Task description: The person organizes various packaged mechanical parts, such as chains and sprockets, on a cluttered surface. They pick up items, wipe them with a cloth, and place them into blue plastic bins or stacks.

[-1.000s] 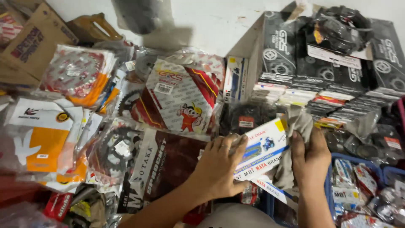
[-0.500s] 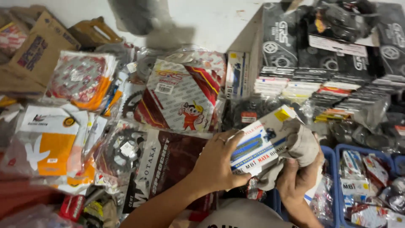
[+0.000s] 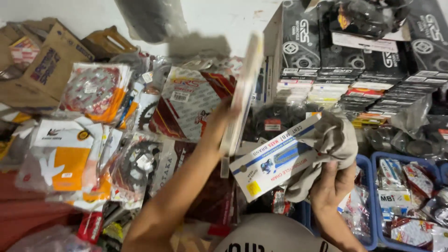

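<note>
My left hand [image 3: 225,117] grips a flat white box [image 3: 242,95] and holds it up on edge over the pile. My right hand [image 3: 332,185] clutches a grey cloth [image 3: 331,140] against a long white and blue box [image 3: 275,161] with a chain picture, held tilted in front of me. Under the raised box lies a red and white packaged sprocket [image 3: 191,100].
Bagged sprockets [image 3: 91,91] and orange-white packs [image 3: 63,158] crowd the left. Stacks of black boxes [image 3: 354,51] rise at the back right. Blue bins [image 3: 406,196] with small packets sit at the lower right. A brown carton [image 3: 42,65] stands at the far left.
My left hand has left the white and blue box and lifted another flat white box up on edge. My right hand with the cloth now carries the chain box alone.
</note>
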